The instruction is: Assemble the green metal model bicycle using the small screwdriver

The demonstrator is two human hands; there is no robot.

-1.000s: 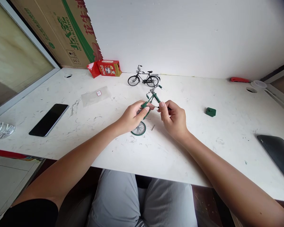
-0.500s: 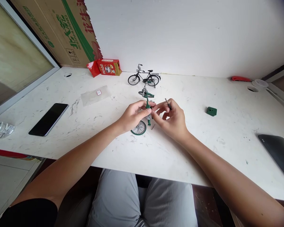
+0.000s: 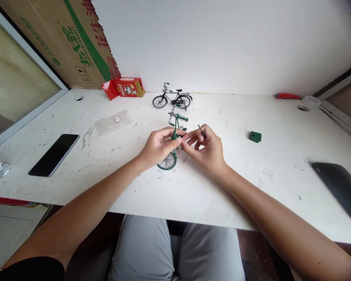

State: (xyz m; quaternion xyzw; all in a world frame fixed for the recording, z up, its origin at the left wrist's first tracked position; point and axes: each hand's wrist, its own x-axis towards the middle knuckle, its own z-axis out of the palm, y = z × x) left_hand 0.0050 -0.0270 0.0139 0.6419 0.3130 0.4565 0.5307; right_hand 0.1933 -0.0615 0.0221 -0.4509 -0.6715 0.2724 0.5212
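Black short sleeve, grey trousers, bare forearms

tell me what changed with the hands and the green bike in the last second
The green bike frame swung from a tilt to upright, handlebar on top, with the left hand keeping its grip. The right hand drew the small tool off the frame. The tool now sticks up from its fingers while its fingertips meet the frame. The black model bicycle, phone and green block stayed put.

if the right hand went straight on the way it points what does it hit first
The right hand, holding a small tool, points left, so it meets the green model bicycle first, then the left hand gripping it; depth is unclear.
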